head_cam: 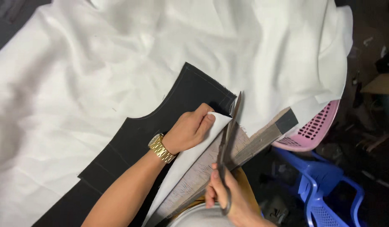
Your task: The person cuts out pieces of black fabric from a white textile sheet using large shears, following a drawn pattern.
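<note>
Now right hand (pixel 228 195) gripping scissors (pixel 229 128), left hand (pixel 189 129) pinching white fabric (pixel 203 143)

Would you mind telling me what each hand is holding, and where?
The right hand holds scissors by the handles; the left hand pinches the white cloth's cut edge.

No labels, signs or screens in sight. One possible package: a brown cardboard piece (pixel 381 84), flat and angular, looks like a box flap, cut off by the frame edge. It sits up and to the right of the pink perforated basket (pixel 316 128), well apart from it, on the dark floor side. Plain brown face, print can't be made out. Whether it's a whole box or a loose sheet, can't tell.
</note>
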